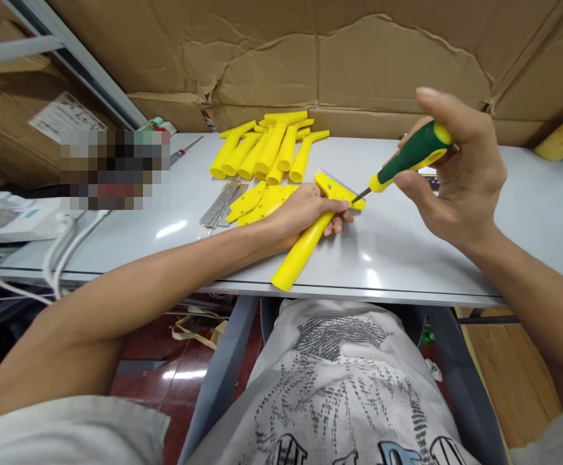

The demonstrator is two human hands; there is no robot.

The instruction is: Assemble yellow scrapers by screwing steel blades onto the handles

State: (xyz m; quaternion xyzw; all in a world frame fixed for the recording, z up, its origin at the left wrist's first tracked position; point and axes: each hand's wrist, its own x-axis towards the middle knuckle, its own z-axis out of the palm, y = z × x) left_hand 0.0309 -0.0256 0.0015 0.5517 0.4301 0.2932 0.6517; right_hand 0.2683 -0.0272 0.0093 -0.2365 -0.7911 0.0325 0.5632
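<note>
L arm (pixel 174 258) slants fwd & inward, L hand (pixel 308 205) gripping, L thumb (pixel 335 205) stretched on top. R forearm (pixel 533 297) angled up, R hand (pixel 472 174) higher, R index (pixel 441 105) lifted & bent, R thumb (pixel 415 188) pointing inward.

Handles (pixel 274 145) are heaped on the far side of the table (pixel 421 265), backed by cardboard (pixel 359 71). Plates (pixel 247 204) are laid before them, flanked at left by strips (pixel 222 205). Nearer and to the right, a scraper (pixel 303 252) is held in the left hand (pixel 315 210), met from the right by a screwdriver (pixel 410 156) gripped in the right hand (pixel 470 168).
</note>
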